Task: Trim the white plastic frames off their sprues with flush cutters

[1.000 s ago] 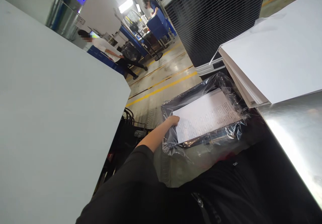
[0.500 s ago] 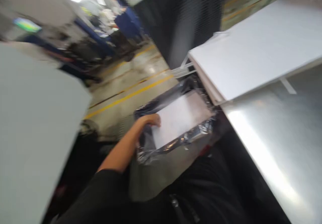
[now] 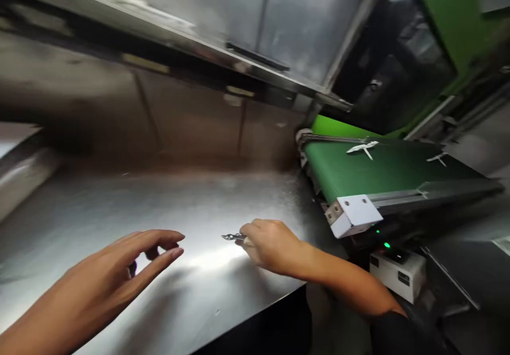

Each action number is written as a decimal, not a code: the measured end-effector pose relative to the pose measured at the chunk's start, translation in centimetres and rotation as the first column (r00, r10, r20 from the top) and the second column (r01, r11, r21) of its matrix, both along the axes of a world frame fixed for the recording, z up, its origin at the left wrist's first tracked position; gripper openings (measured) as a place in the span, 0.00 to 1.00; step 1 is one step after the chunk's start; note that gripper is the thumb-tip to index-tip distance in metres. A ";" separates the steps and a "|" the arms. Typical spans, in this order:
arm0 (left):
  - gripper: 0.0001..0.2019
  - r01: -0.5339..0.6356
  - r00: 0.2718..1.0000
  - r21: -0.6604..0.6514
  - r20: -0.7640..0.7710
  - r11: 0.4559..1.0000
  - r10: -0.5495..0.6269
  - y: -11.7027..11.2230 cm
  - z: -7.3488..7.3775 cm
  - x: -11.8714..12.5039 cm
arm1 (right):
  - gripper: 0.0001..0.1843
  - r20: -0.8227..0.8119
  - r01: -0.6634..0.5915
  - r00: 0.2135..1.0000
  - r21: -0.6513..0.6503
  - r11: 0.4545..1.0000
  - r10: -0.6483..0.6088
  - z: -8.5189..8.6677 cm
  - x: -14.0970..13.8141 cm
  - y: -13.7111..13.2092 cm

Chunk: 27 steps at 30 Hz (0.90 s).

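Left hand, tool, right hand over the table; right hand closed on the tool.
Far left of the grip, a pale block [image 3: 19, 179], blurred, cut off by the frame. Nearer, left hand [image 3: 137, 262], thumb and fingertips apart. Tool [image 3: 229, 236], small, metal: tip juts left from right hand [image 3: 271, 246], rest hidden in the fingers; can't tell if it touches the table [image 3: 223, 312]. Right of the grip, green belt [image 3: 370, 171] bearing white pieces [image 3: 362, 148], far end blurred.
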<state>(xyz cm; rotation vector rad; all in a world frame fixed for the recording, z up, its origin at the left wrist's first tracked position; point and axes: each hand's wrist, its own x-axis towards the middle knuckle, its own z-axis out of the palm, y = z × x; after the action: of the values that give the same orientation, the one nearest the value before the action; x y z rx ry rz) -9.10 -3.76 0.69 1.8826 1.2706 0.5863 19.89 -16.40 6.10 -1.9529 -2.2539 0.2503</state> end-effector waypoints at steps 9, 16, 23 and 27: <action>0.32 0.130 0.986 -0.051 0.113 0.990 -0.124 3.7 -2.3 7.3 | 0.06 -0.003 0.730 0.612 0.387 0.563 -0.791 20.2 23.8 -6.4; 0.38 0.141 0.968 -0.089 0.223 0.986 -0.118 4.4 -6.9 6.1 | 0.17 -0.101 0.933 0.308 0.226 0.279 -0.946 19.9 35.3 -0.4; 0.40 0.100 0.912 -0.159 0.409 0.982 -0.026 3.0 -6.3 6.4 | 0.19 -0.148 0.976 0.199 0.121 0.182 -0.969 18.5 37.9 2.4; 0.42 0.103 0.901 -0.190 0.434 0.976 -0.011 3.4 -6.9 6.5 | 0.19 -0.145 0.971 0.219 0.125 0.202 -0.965 19.0 37.4 2.5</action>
<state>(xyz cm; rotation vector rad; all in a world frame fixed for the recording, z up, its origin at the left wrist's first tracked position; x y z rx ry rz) -2.59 -0.34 -6.24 1.5028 0.9406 0.7585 57.25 -13.86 25.05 -2.7204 -0.5138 -0.1169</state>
